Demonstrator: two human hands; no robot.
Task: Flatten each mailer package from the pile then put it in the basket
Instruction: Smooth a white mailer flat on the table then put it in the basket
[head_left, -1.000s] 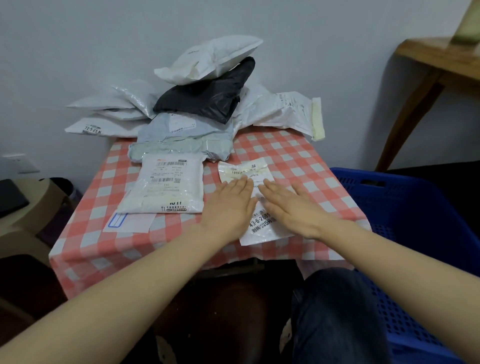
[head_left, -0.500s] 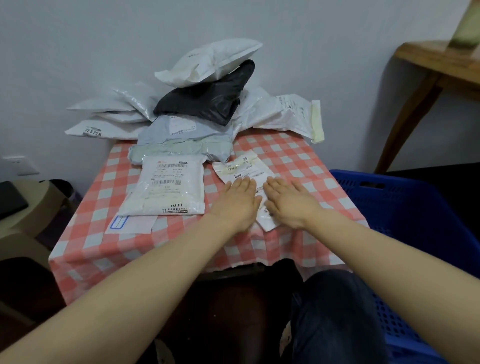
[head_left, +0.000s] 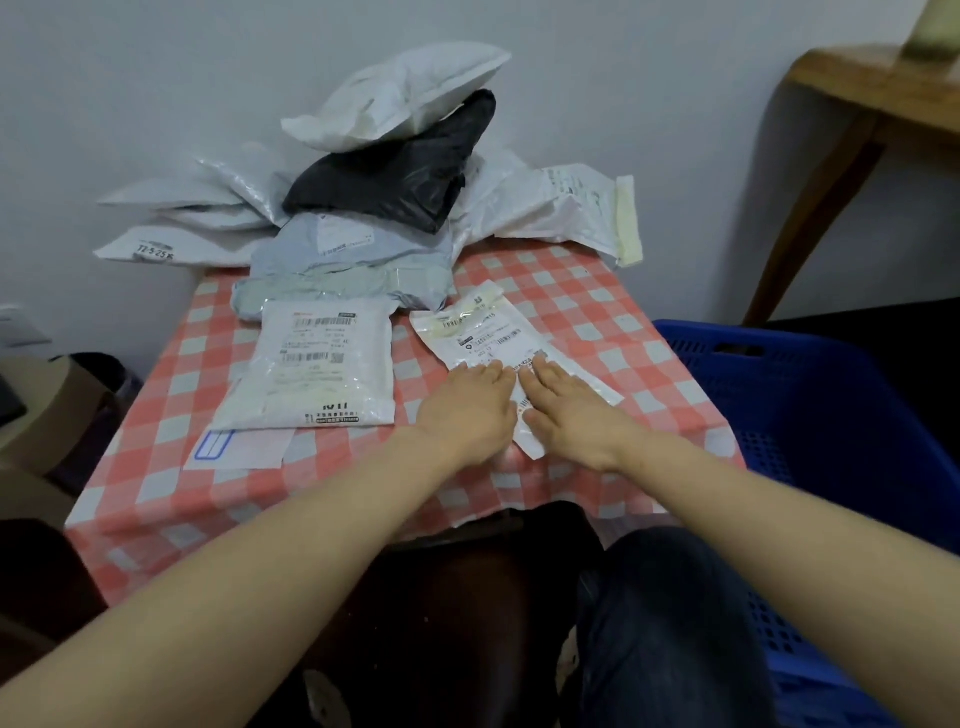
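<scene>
Slid forward since earlier, my left hand (head_left: 467, 410) and right hand (head_left: 574, 415) lie flat, fingers straight, pressing the mailer (head_left: 480, 330) smooth.

pile (head_left: 395, 171) behind mailer (head_left: 483, 332) on table (head_left: 597, 291) | basket (head_left: 810, 395) right

I've only the one view to work from: a wide-angle camera on the person's head, looking forward and down along both forearms (head_left: 322, 561) onto the checked table (head_left: 597, 291) close in front. It faces the wall (head_left: 156, 78) behind, with the blue basket (head_left: 779, 338) at right and the lap (head_left: 675, 623) at bottom.
</scene>
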